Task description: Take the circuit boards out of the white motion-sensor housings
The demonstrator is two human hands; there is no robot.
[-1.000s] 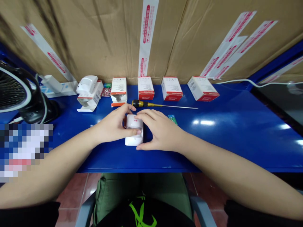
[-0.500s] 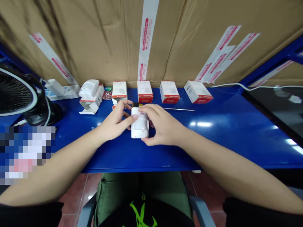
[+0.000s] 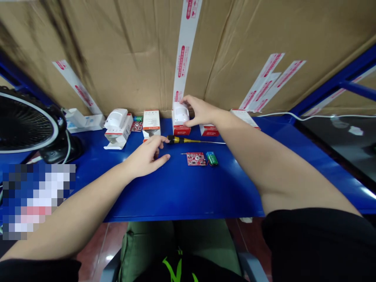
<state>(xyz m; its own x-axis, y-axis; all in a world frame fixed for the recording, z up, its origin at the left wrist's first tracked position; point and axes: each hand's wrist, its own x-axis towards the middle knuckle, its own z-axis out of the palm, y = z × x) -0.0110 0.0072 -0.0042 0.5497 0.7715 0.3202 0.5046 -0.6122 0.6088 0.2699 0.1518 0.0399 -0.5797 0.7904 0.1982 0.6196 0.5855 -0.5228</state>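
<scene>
My right hand (image 3: 197, 110) reaches to the back of the blue table (image 3: 205, 188) and grips a white sensor housing (image 3: 180, 113), which rests on top of a small red-and-white box (image 3: 181, 127). My left hand (image 3: 147, 156) lies on the table, fingers loosely curled and holding nothing, its fingertips next to the yellow-and-black handle of a screwdriver (image 3: 188, 140). A red circuit board (image 3: 196, 158) with a small green battery (image 3: 211, 158) lies on the table just right of my left hand.
More red-and-white boxes (image 3: 151, 123) stand in a row along a cardboard wall (image 3: 141, 55). Another white sensor (image 3: 116, 119) sits on a box at the left. A black fan (image 3: 26, 125) stands at the far left. A white cable (image 3: 308, 114) runs along the back right.
My right hand carried the white housing from the table's middle to the top of a box at the back. My left hand let go and stayed near the screwdriver. The circuit board is now uncovered.
</scene>
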